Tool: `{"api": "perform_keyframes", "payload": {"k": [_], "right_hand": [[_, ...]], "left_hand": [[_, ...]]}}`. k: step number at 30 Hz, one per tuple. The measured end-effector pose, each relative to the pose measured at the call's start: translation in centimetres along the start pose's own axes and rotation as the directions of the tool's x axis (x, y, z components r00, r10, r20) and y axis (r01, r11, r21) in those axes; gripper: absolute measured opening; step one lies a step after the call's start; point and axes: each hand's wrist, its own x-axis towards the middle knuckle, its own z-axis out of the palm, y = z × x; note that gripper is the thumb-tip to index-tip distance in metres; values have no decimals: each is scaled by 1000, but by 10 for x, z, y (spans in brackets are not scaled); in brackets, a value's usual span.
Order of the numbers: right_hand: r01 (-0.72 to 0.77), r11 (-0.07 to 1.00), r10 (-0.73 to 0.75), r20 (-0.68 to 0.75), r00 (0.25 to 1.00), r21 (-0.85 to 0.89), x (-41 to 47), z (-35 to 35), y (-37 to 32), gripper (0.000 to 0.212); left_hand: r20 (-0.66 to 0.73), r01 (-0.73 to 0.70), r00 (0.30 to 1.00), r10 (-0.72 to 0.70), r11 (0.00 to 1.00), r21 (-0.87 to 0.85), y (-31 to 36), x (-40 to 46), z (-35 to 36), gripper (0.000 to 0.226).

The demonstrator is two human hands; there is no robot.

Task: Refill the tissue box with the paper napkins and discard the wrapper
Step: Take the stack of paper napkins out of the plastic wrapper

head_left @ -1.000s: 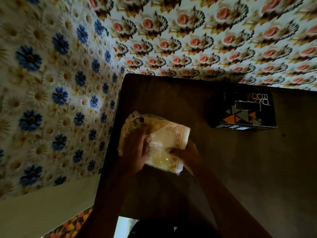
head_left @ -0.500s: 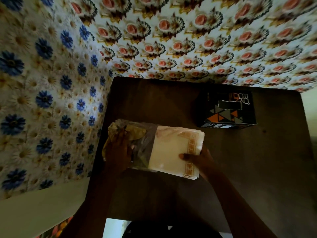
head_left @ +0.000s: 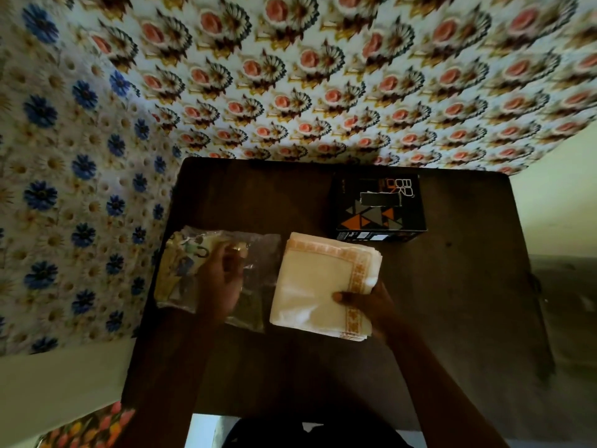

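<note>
On the dark worktop (head_left: 452,302), the job stood at roughly its midpoint. The stack of paper napkins (head_left: 318,286), cream with an orange patterned border, lay wholly clear of the wrapper (head_left: 258,253), so the unpacking part looked finished. The right hand (head_left: 365,305) held the stack at its near right corner, thumb on top and fingers under, a firm pinch on the napkins. The left hand (head_left: 219,279) pressed down on the clear, crumpled wrapper, which lay flat just beside the stack on its left, near the worktop's left edge; the grip there was loose and partly curled over the plastic (whether it pinched the film or merely pinned it I could not tell). The tissue box (head_left: 379,205), black with orange and grey triangles, stood behind the napkins, near their far right corner but apart from them, its top slot dark and showing no paper. Two things therefore remained, by my reading: the stack had yet to go into the box, which would probably need opening at an end or underside, since the slot looked too narrow for a whole stack, and the wrapper had yet to be thrown away. No bin was visible anywhere.
</note>
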Motion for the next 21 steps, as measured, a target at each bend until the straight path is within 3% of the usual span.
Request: {"api": "perform_keyframes", "payload": {"k": [3, 5, 7, 9, 12, 14, 16, 17, 21], "right_hand": [[-16, 1000, 17, 56, 998, -5, -8, -16, 2, 46], [-29, 999, 30, 60, 998, -19, -12, -20, 4, 45], [-34, 999, 35, 64, 997, -22, -20, -29, 6, 44], [-43, 999, 43, 66, 997, 2, -29, -42, 8, 47], [-58, 998, 57, 80, 995, 6, -39, -56, 11, 51], [-71, 997, 70, 86, 994, 6, -48, -62, 13, 48], [-70, 998, 70, 92, 993, -1, -55, -66, 15, 46], [-72, 997, 71, 93, 993, 1, -57, -67, 15, 45], [-39, 999, 39, 100, 994, 0, -65, -68, 18, 45]], "left_hand": [[319, 196, 941, -110, 948, -252, 48, -42, 26, 17], [488, 359, 860, -147, 856, -373, 43, -55, 44, 43], [480, 432, 850, -218, 811, -396, 33, -65, 62, 81], [394, 427, 880, -264, 804, -415, 29, -75, 75, 94], [416, 474, 859, -297, 768, -431, 22, -82, 91, 108], [499, 538, 808, -312, 737, -409, 27, -87, 93, 98], [558, 554, 778, -290, 736, -389, 33, -94, 92, 57], [577, 568, 764, -289, 725, -390, 33, -97, 93, 50], [494, 527, 819, -292, 723, -446, 27, -111, 92, 83]]}}
